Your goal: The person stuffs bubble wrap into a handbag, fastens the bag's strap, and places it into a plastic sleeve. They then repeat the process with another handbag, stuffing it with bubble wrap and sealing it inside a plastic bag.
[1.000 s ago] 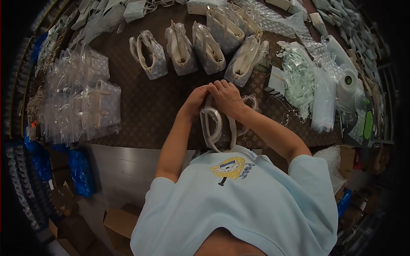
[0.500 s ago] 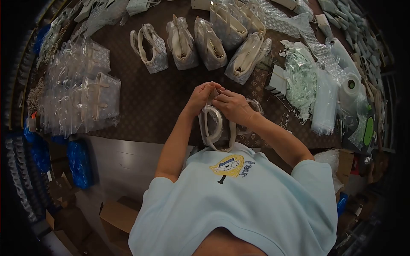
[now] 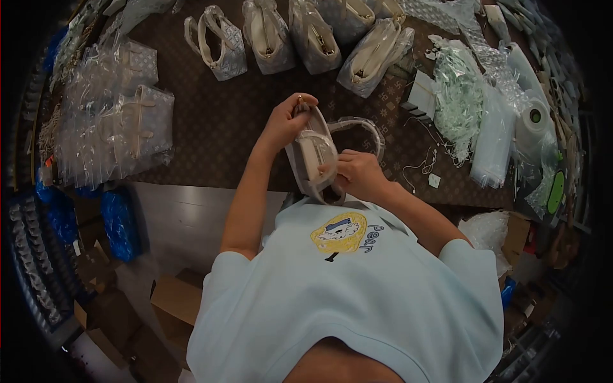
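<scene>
A light-coloured handbag (image 3: 293, 156) is at the table's near edge, against my shirt, its mouth facing up. My left hand (image 3: 287, 122) is closed on the far end of its rim, by a small metal fitting. My right hand (image 3: 359, 173) has its fingers curled over the right side of the rim near the close end, some fingertips hidden in the opening. One pale handle lies across the mouth; the other, a plastic-wrapped handle (image 3: 368, 125), loops out to the right.
Several plastic-wrapped handbags (image 3: 268, 41) stand along the back. More bagged handbags (image 3: 153, 121) lie stacked at left. To the right are shredded green filler (image 3: 456, 96), clear plastic sleeves (image 3: 495, 140), a plastic roll (image 3: 535, 116) and white cords (image 3: 421, 169). Cardboard boxes (image 3: 175, 300) sit below the table.
My hands have moved apart: the left stays at the far end of the bag, while the right has come down to the near end of its rim. The mouth now shows more widely.
</scene>
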Tool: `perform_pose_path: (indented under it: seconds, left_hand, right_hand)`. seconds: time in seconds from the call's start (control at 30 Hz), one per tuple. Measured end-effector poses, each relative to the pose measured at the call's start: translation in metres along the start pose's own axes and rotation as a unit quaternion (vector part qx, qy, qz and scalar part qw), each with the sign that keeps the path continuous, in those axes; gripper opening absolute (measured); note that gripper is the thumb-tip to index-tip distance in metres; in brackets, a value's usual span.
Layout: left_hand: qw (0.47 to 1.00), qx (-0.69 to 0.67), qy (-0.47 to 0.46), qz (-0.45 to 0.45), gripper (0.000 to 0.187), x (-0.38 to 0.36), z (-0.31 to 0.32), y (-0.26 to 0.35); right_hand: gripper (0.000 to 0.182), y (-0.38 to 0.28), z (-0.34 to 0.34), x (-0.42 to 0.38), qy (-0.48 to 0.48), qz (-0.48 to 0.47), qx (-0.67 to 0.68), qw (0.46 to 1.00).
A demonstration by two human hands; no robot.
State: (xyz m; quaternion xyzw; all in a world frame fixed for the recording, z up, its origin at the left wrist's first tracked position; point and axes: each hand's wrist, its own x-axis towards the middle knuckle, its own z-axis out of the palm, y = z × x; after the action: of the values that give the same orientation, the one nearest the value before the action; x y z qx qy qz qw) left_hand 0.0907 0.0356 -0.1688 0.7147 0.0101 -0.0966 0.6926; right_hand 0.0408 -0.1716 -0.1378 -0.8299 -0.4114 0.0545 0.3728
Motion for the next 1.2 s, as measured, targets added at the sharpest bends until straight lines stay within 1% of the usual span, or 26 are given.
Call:
perform_pose_path:
  seconds: [0.03, 0.07, 0.13, 0.17, 0.23, 0.27, 0.33, 0.37, 0.43, 0.5, 0.57, 0.6, 0.67, 0.7, 0.73, 0.77, 0.8, 0.83, 0.87, 0.93, 0.97, 1.03, 1.07, 1.13, 1.17, 1.2]
  left_hand:
    - [0.998, 0.054, -0.004, -0.014, 0.020, 0.003, -0.003, -0.005]
    - [0.998, 0.052, -0.003, -0.017, 0.020, 0.003, -0.004, -0.011]
    - [0.997, 0.064, 0.038, 0.021, 0.024, 0.004, -0.001, -0.017]
    - [0.997, 0.060, 0.039, 0.013, 0.024, 0.000, 0.002, -0.022]
    - [0.998, 0.004, 0.060, 0.012, 0.027, 0.001, 0.005, -0.019]
    - [0.998, 0.002, 0.062, 0.009, 0.027, 0.001, 0.006, -0.019]
    - [0.998, -0.001, 0.067, 0.023, 0.030, 0.003, 0.009, -0.018]
    - [0.998, -0.002, 0.064, 0.021, 0.030, 0.003, 0.008, -0.017]
    - [0.999, -0.032, 0.032, -0.018, 0.041, 0.004, 0.000, -0.014]
    - [0.999, -0.025, 0.022, -0.010, 0.043, 0.002, -0.006, -0.014]
    - [1.000, -0.018, 0.012, -0.004, 0.046, 0.000, -0.009, -0.016]
    - [0.999, -0.040, 0.018, 0.003, 0.044, -0.001, -0.009, -0.017]
    - [0.998, -0.058, 0.026, 0.012, 0.042, -0.007, -0.012, -0.017]
    - [0.985, 0.022, 0.146, 0.093, 0.037, -0.014, -0.011, -0.016]
    - [0.945, 0.101, 0.261, 0.171, 0.032, -0.024, -0.009, -0.014]
    - [0.936, 0.137, 0.257, 0.199, 0.027, -0.045, -0.015, -0.008]
    - [0.926, 0.172, 0.250, 0.226, 0.022, -0.071, -0.021, 0.006]
    - [0.955, 0.163, 0.114, 0.220, 0.017, -0.093, -0.018, 0.025]
    - [0.966, 0.151, -0.020, 0.210, 0.014, -0.112, -0.014, 0.044]
    - [0.959, 0.231, -0.159, 0.042, 0.023, -0.135, 0.018, 0.065]
    - [0.960, 0.230, -0.154, 0.040, 0.023, -0.137, 0.029, 0.063]
    - [0.884, 0.443, -0.126, 0.077, 0.036, -0.141, 0.047, 0.058]
    - [0.884, 0.443, -0.125, 0.075, 0.036, -0.141, 0.054, 0.057]
    - [0.825, 0.538, -0.160, -0.066, 0.051, -0.140, 0.063, 0.056]
    - [0.825, 0.538, -0.160, -0.067, 0.051, -0.138, 0.063, 0.051]
    - [0.850, 0.497, -0.160, -0.074, 0.052, -0.134, 0.063, 0.045]
  right_hand:
    - [0.020, 0.003, 0.004, 0.000, -0.010, -0.010, -0.011, 1.000]
    - [0.020, 0.002, 0.005, -0.001, -0.013, -0.008, -0.009, 1.000]
    - [0.021, 0.001, 0.002, -0.003, -0.076, -0.048, -0.024, 0.996]
    - [0.021, -0.005, 0.002, -0.009, -0.083, -0.044, -0.018, 0.995]
    - [0.018, -0.011, -0.004, -0.013, -0.106, -0.092, 0.016, 0.990]
    - [0.018, -0.010, -0.002, -0.016, -0.109, -0.091, 0.018, 0.990]
    - [0.009, -0.006, 0.003, -0.020, -0.063, 0.054, 0.119, 0.989]
    - [0.009, -0.004, 0.003, -0.018, -0.063, 0.057, 0.119, 0.989]
    - [0.012, -0.004, 0.002, -0.002, -0.048, 0.222, 0.158, 0.961]
    - [0.012, 0.002, 0.012, 0.011, -0.032, 0.223, 0.160, 0.961]
    - [0.013, 0.007, 0.017, 0.025, 0.027, 0.141, 0.069, 0.987]
    - [0.013, 0.006, 0.016, 0.028, 0.027, 0.140, 0.070, 0.987]
    - [0.013, 0.003, 0.013, 0.037, -0.027, 0.131, 0.060, 0.989]
    - [0.013, 0.003, 0.012, 0.036, -0.026, 0.129, 0.059, 0.990]
    - [0.014, 0.004, 0.010, 0.032, -0.020, 0.142, 0.091, 0.985]
    - [0.014, 0.006, 0.010, 0.029, -0.011, 0.159, 0.123, 0.980]
    - [0.014, 0.010, 0.011, 0.027, -0.007, 0.165, 0.123, 0.979]
    - [0.015, 0.015, 0.012, 0.026, -0.006, 0.186, 0.148, 0.971]
    - [0.015, 0.018, 0.013, 0.025, -0.008, 0.204, 0.172, 0.964]
    - [0.016, 0.017, 0.012, 0.026, -0.015, 0.220, 0.188, 0.957]
    - [0.016, 0.016, 0.011, 0.028, -0.021, 0.235, 0.203, 0.950]
    - [0.017, 0.013, 0.007, 0.032, -0.037, 0.234, 0.197, 0.951]
    - [0.017, 0.012, 0.005, 0.033, -0.048, 0.237, 0.190, 0.952]
    - [0.017, 0.011, 0.006, 0.033, -0.048, 0.229, 0.197, 0.952]
    - [0.017, 0.010, 0.006, 0.033, -0.048, 0.220, 0.204, 0.953]
    - [0.017, 0.009, 0.008, 0.033, -0.050, 0.219, 0.205, 0.953]
